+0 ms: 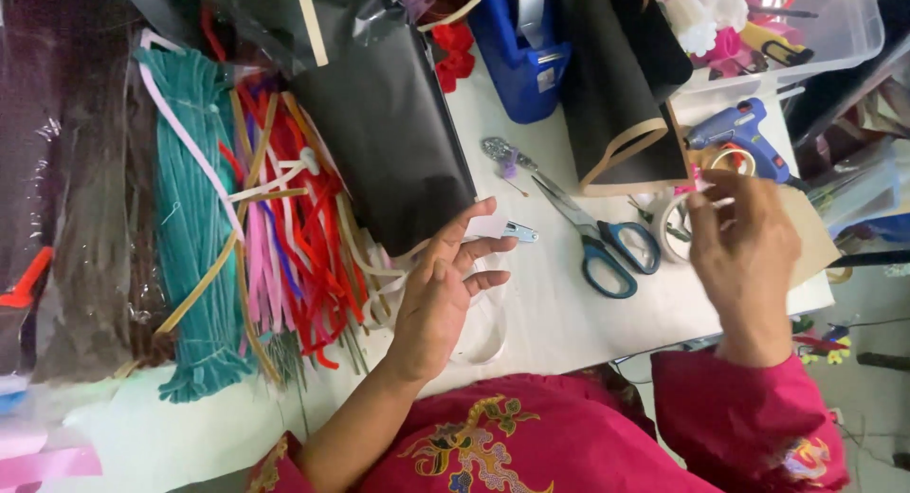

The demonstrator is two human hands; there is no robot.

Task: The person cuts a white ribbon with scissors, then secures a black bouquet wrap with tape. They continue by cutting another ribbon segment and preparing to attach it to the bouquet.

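Single view, head-worn camera. It looked steeply down from above the person's chest onto the white table [559, 313], close enough that the magenta embroidered garment [531, 446] filled the bottom edge. The left hand [441, 294] sat near frame centre and the right hand [744, 242] right of centre, both entering from below. The far side of the table ran along the top edge, where a blue holder [517, 66] and a clear plastic bin [834, 28] were cut off. The left half took in bundled pipe cleaners [275, 228]; the right edge reached past the table to the floor [867, 379]. No second view; nothing shared.
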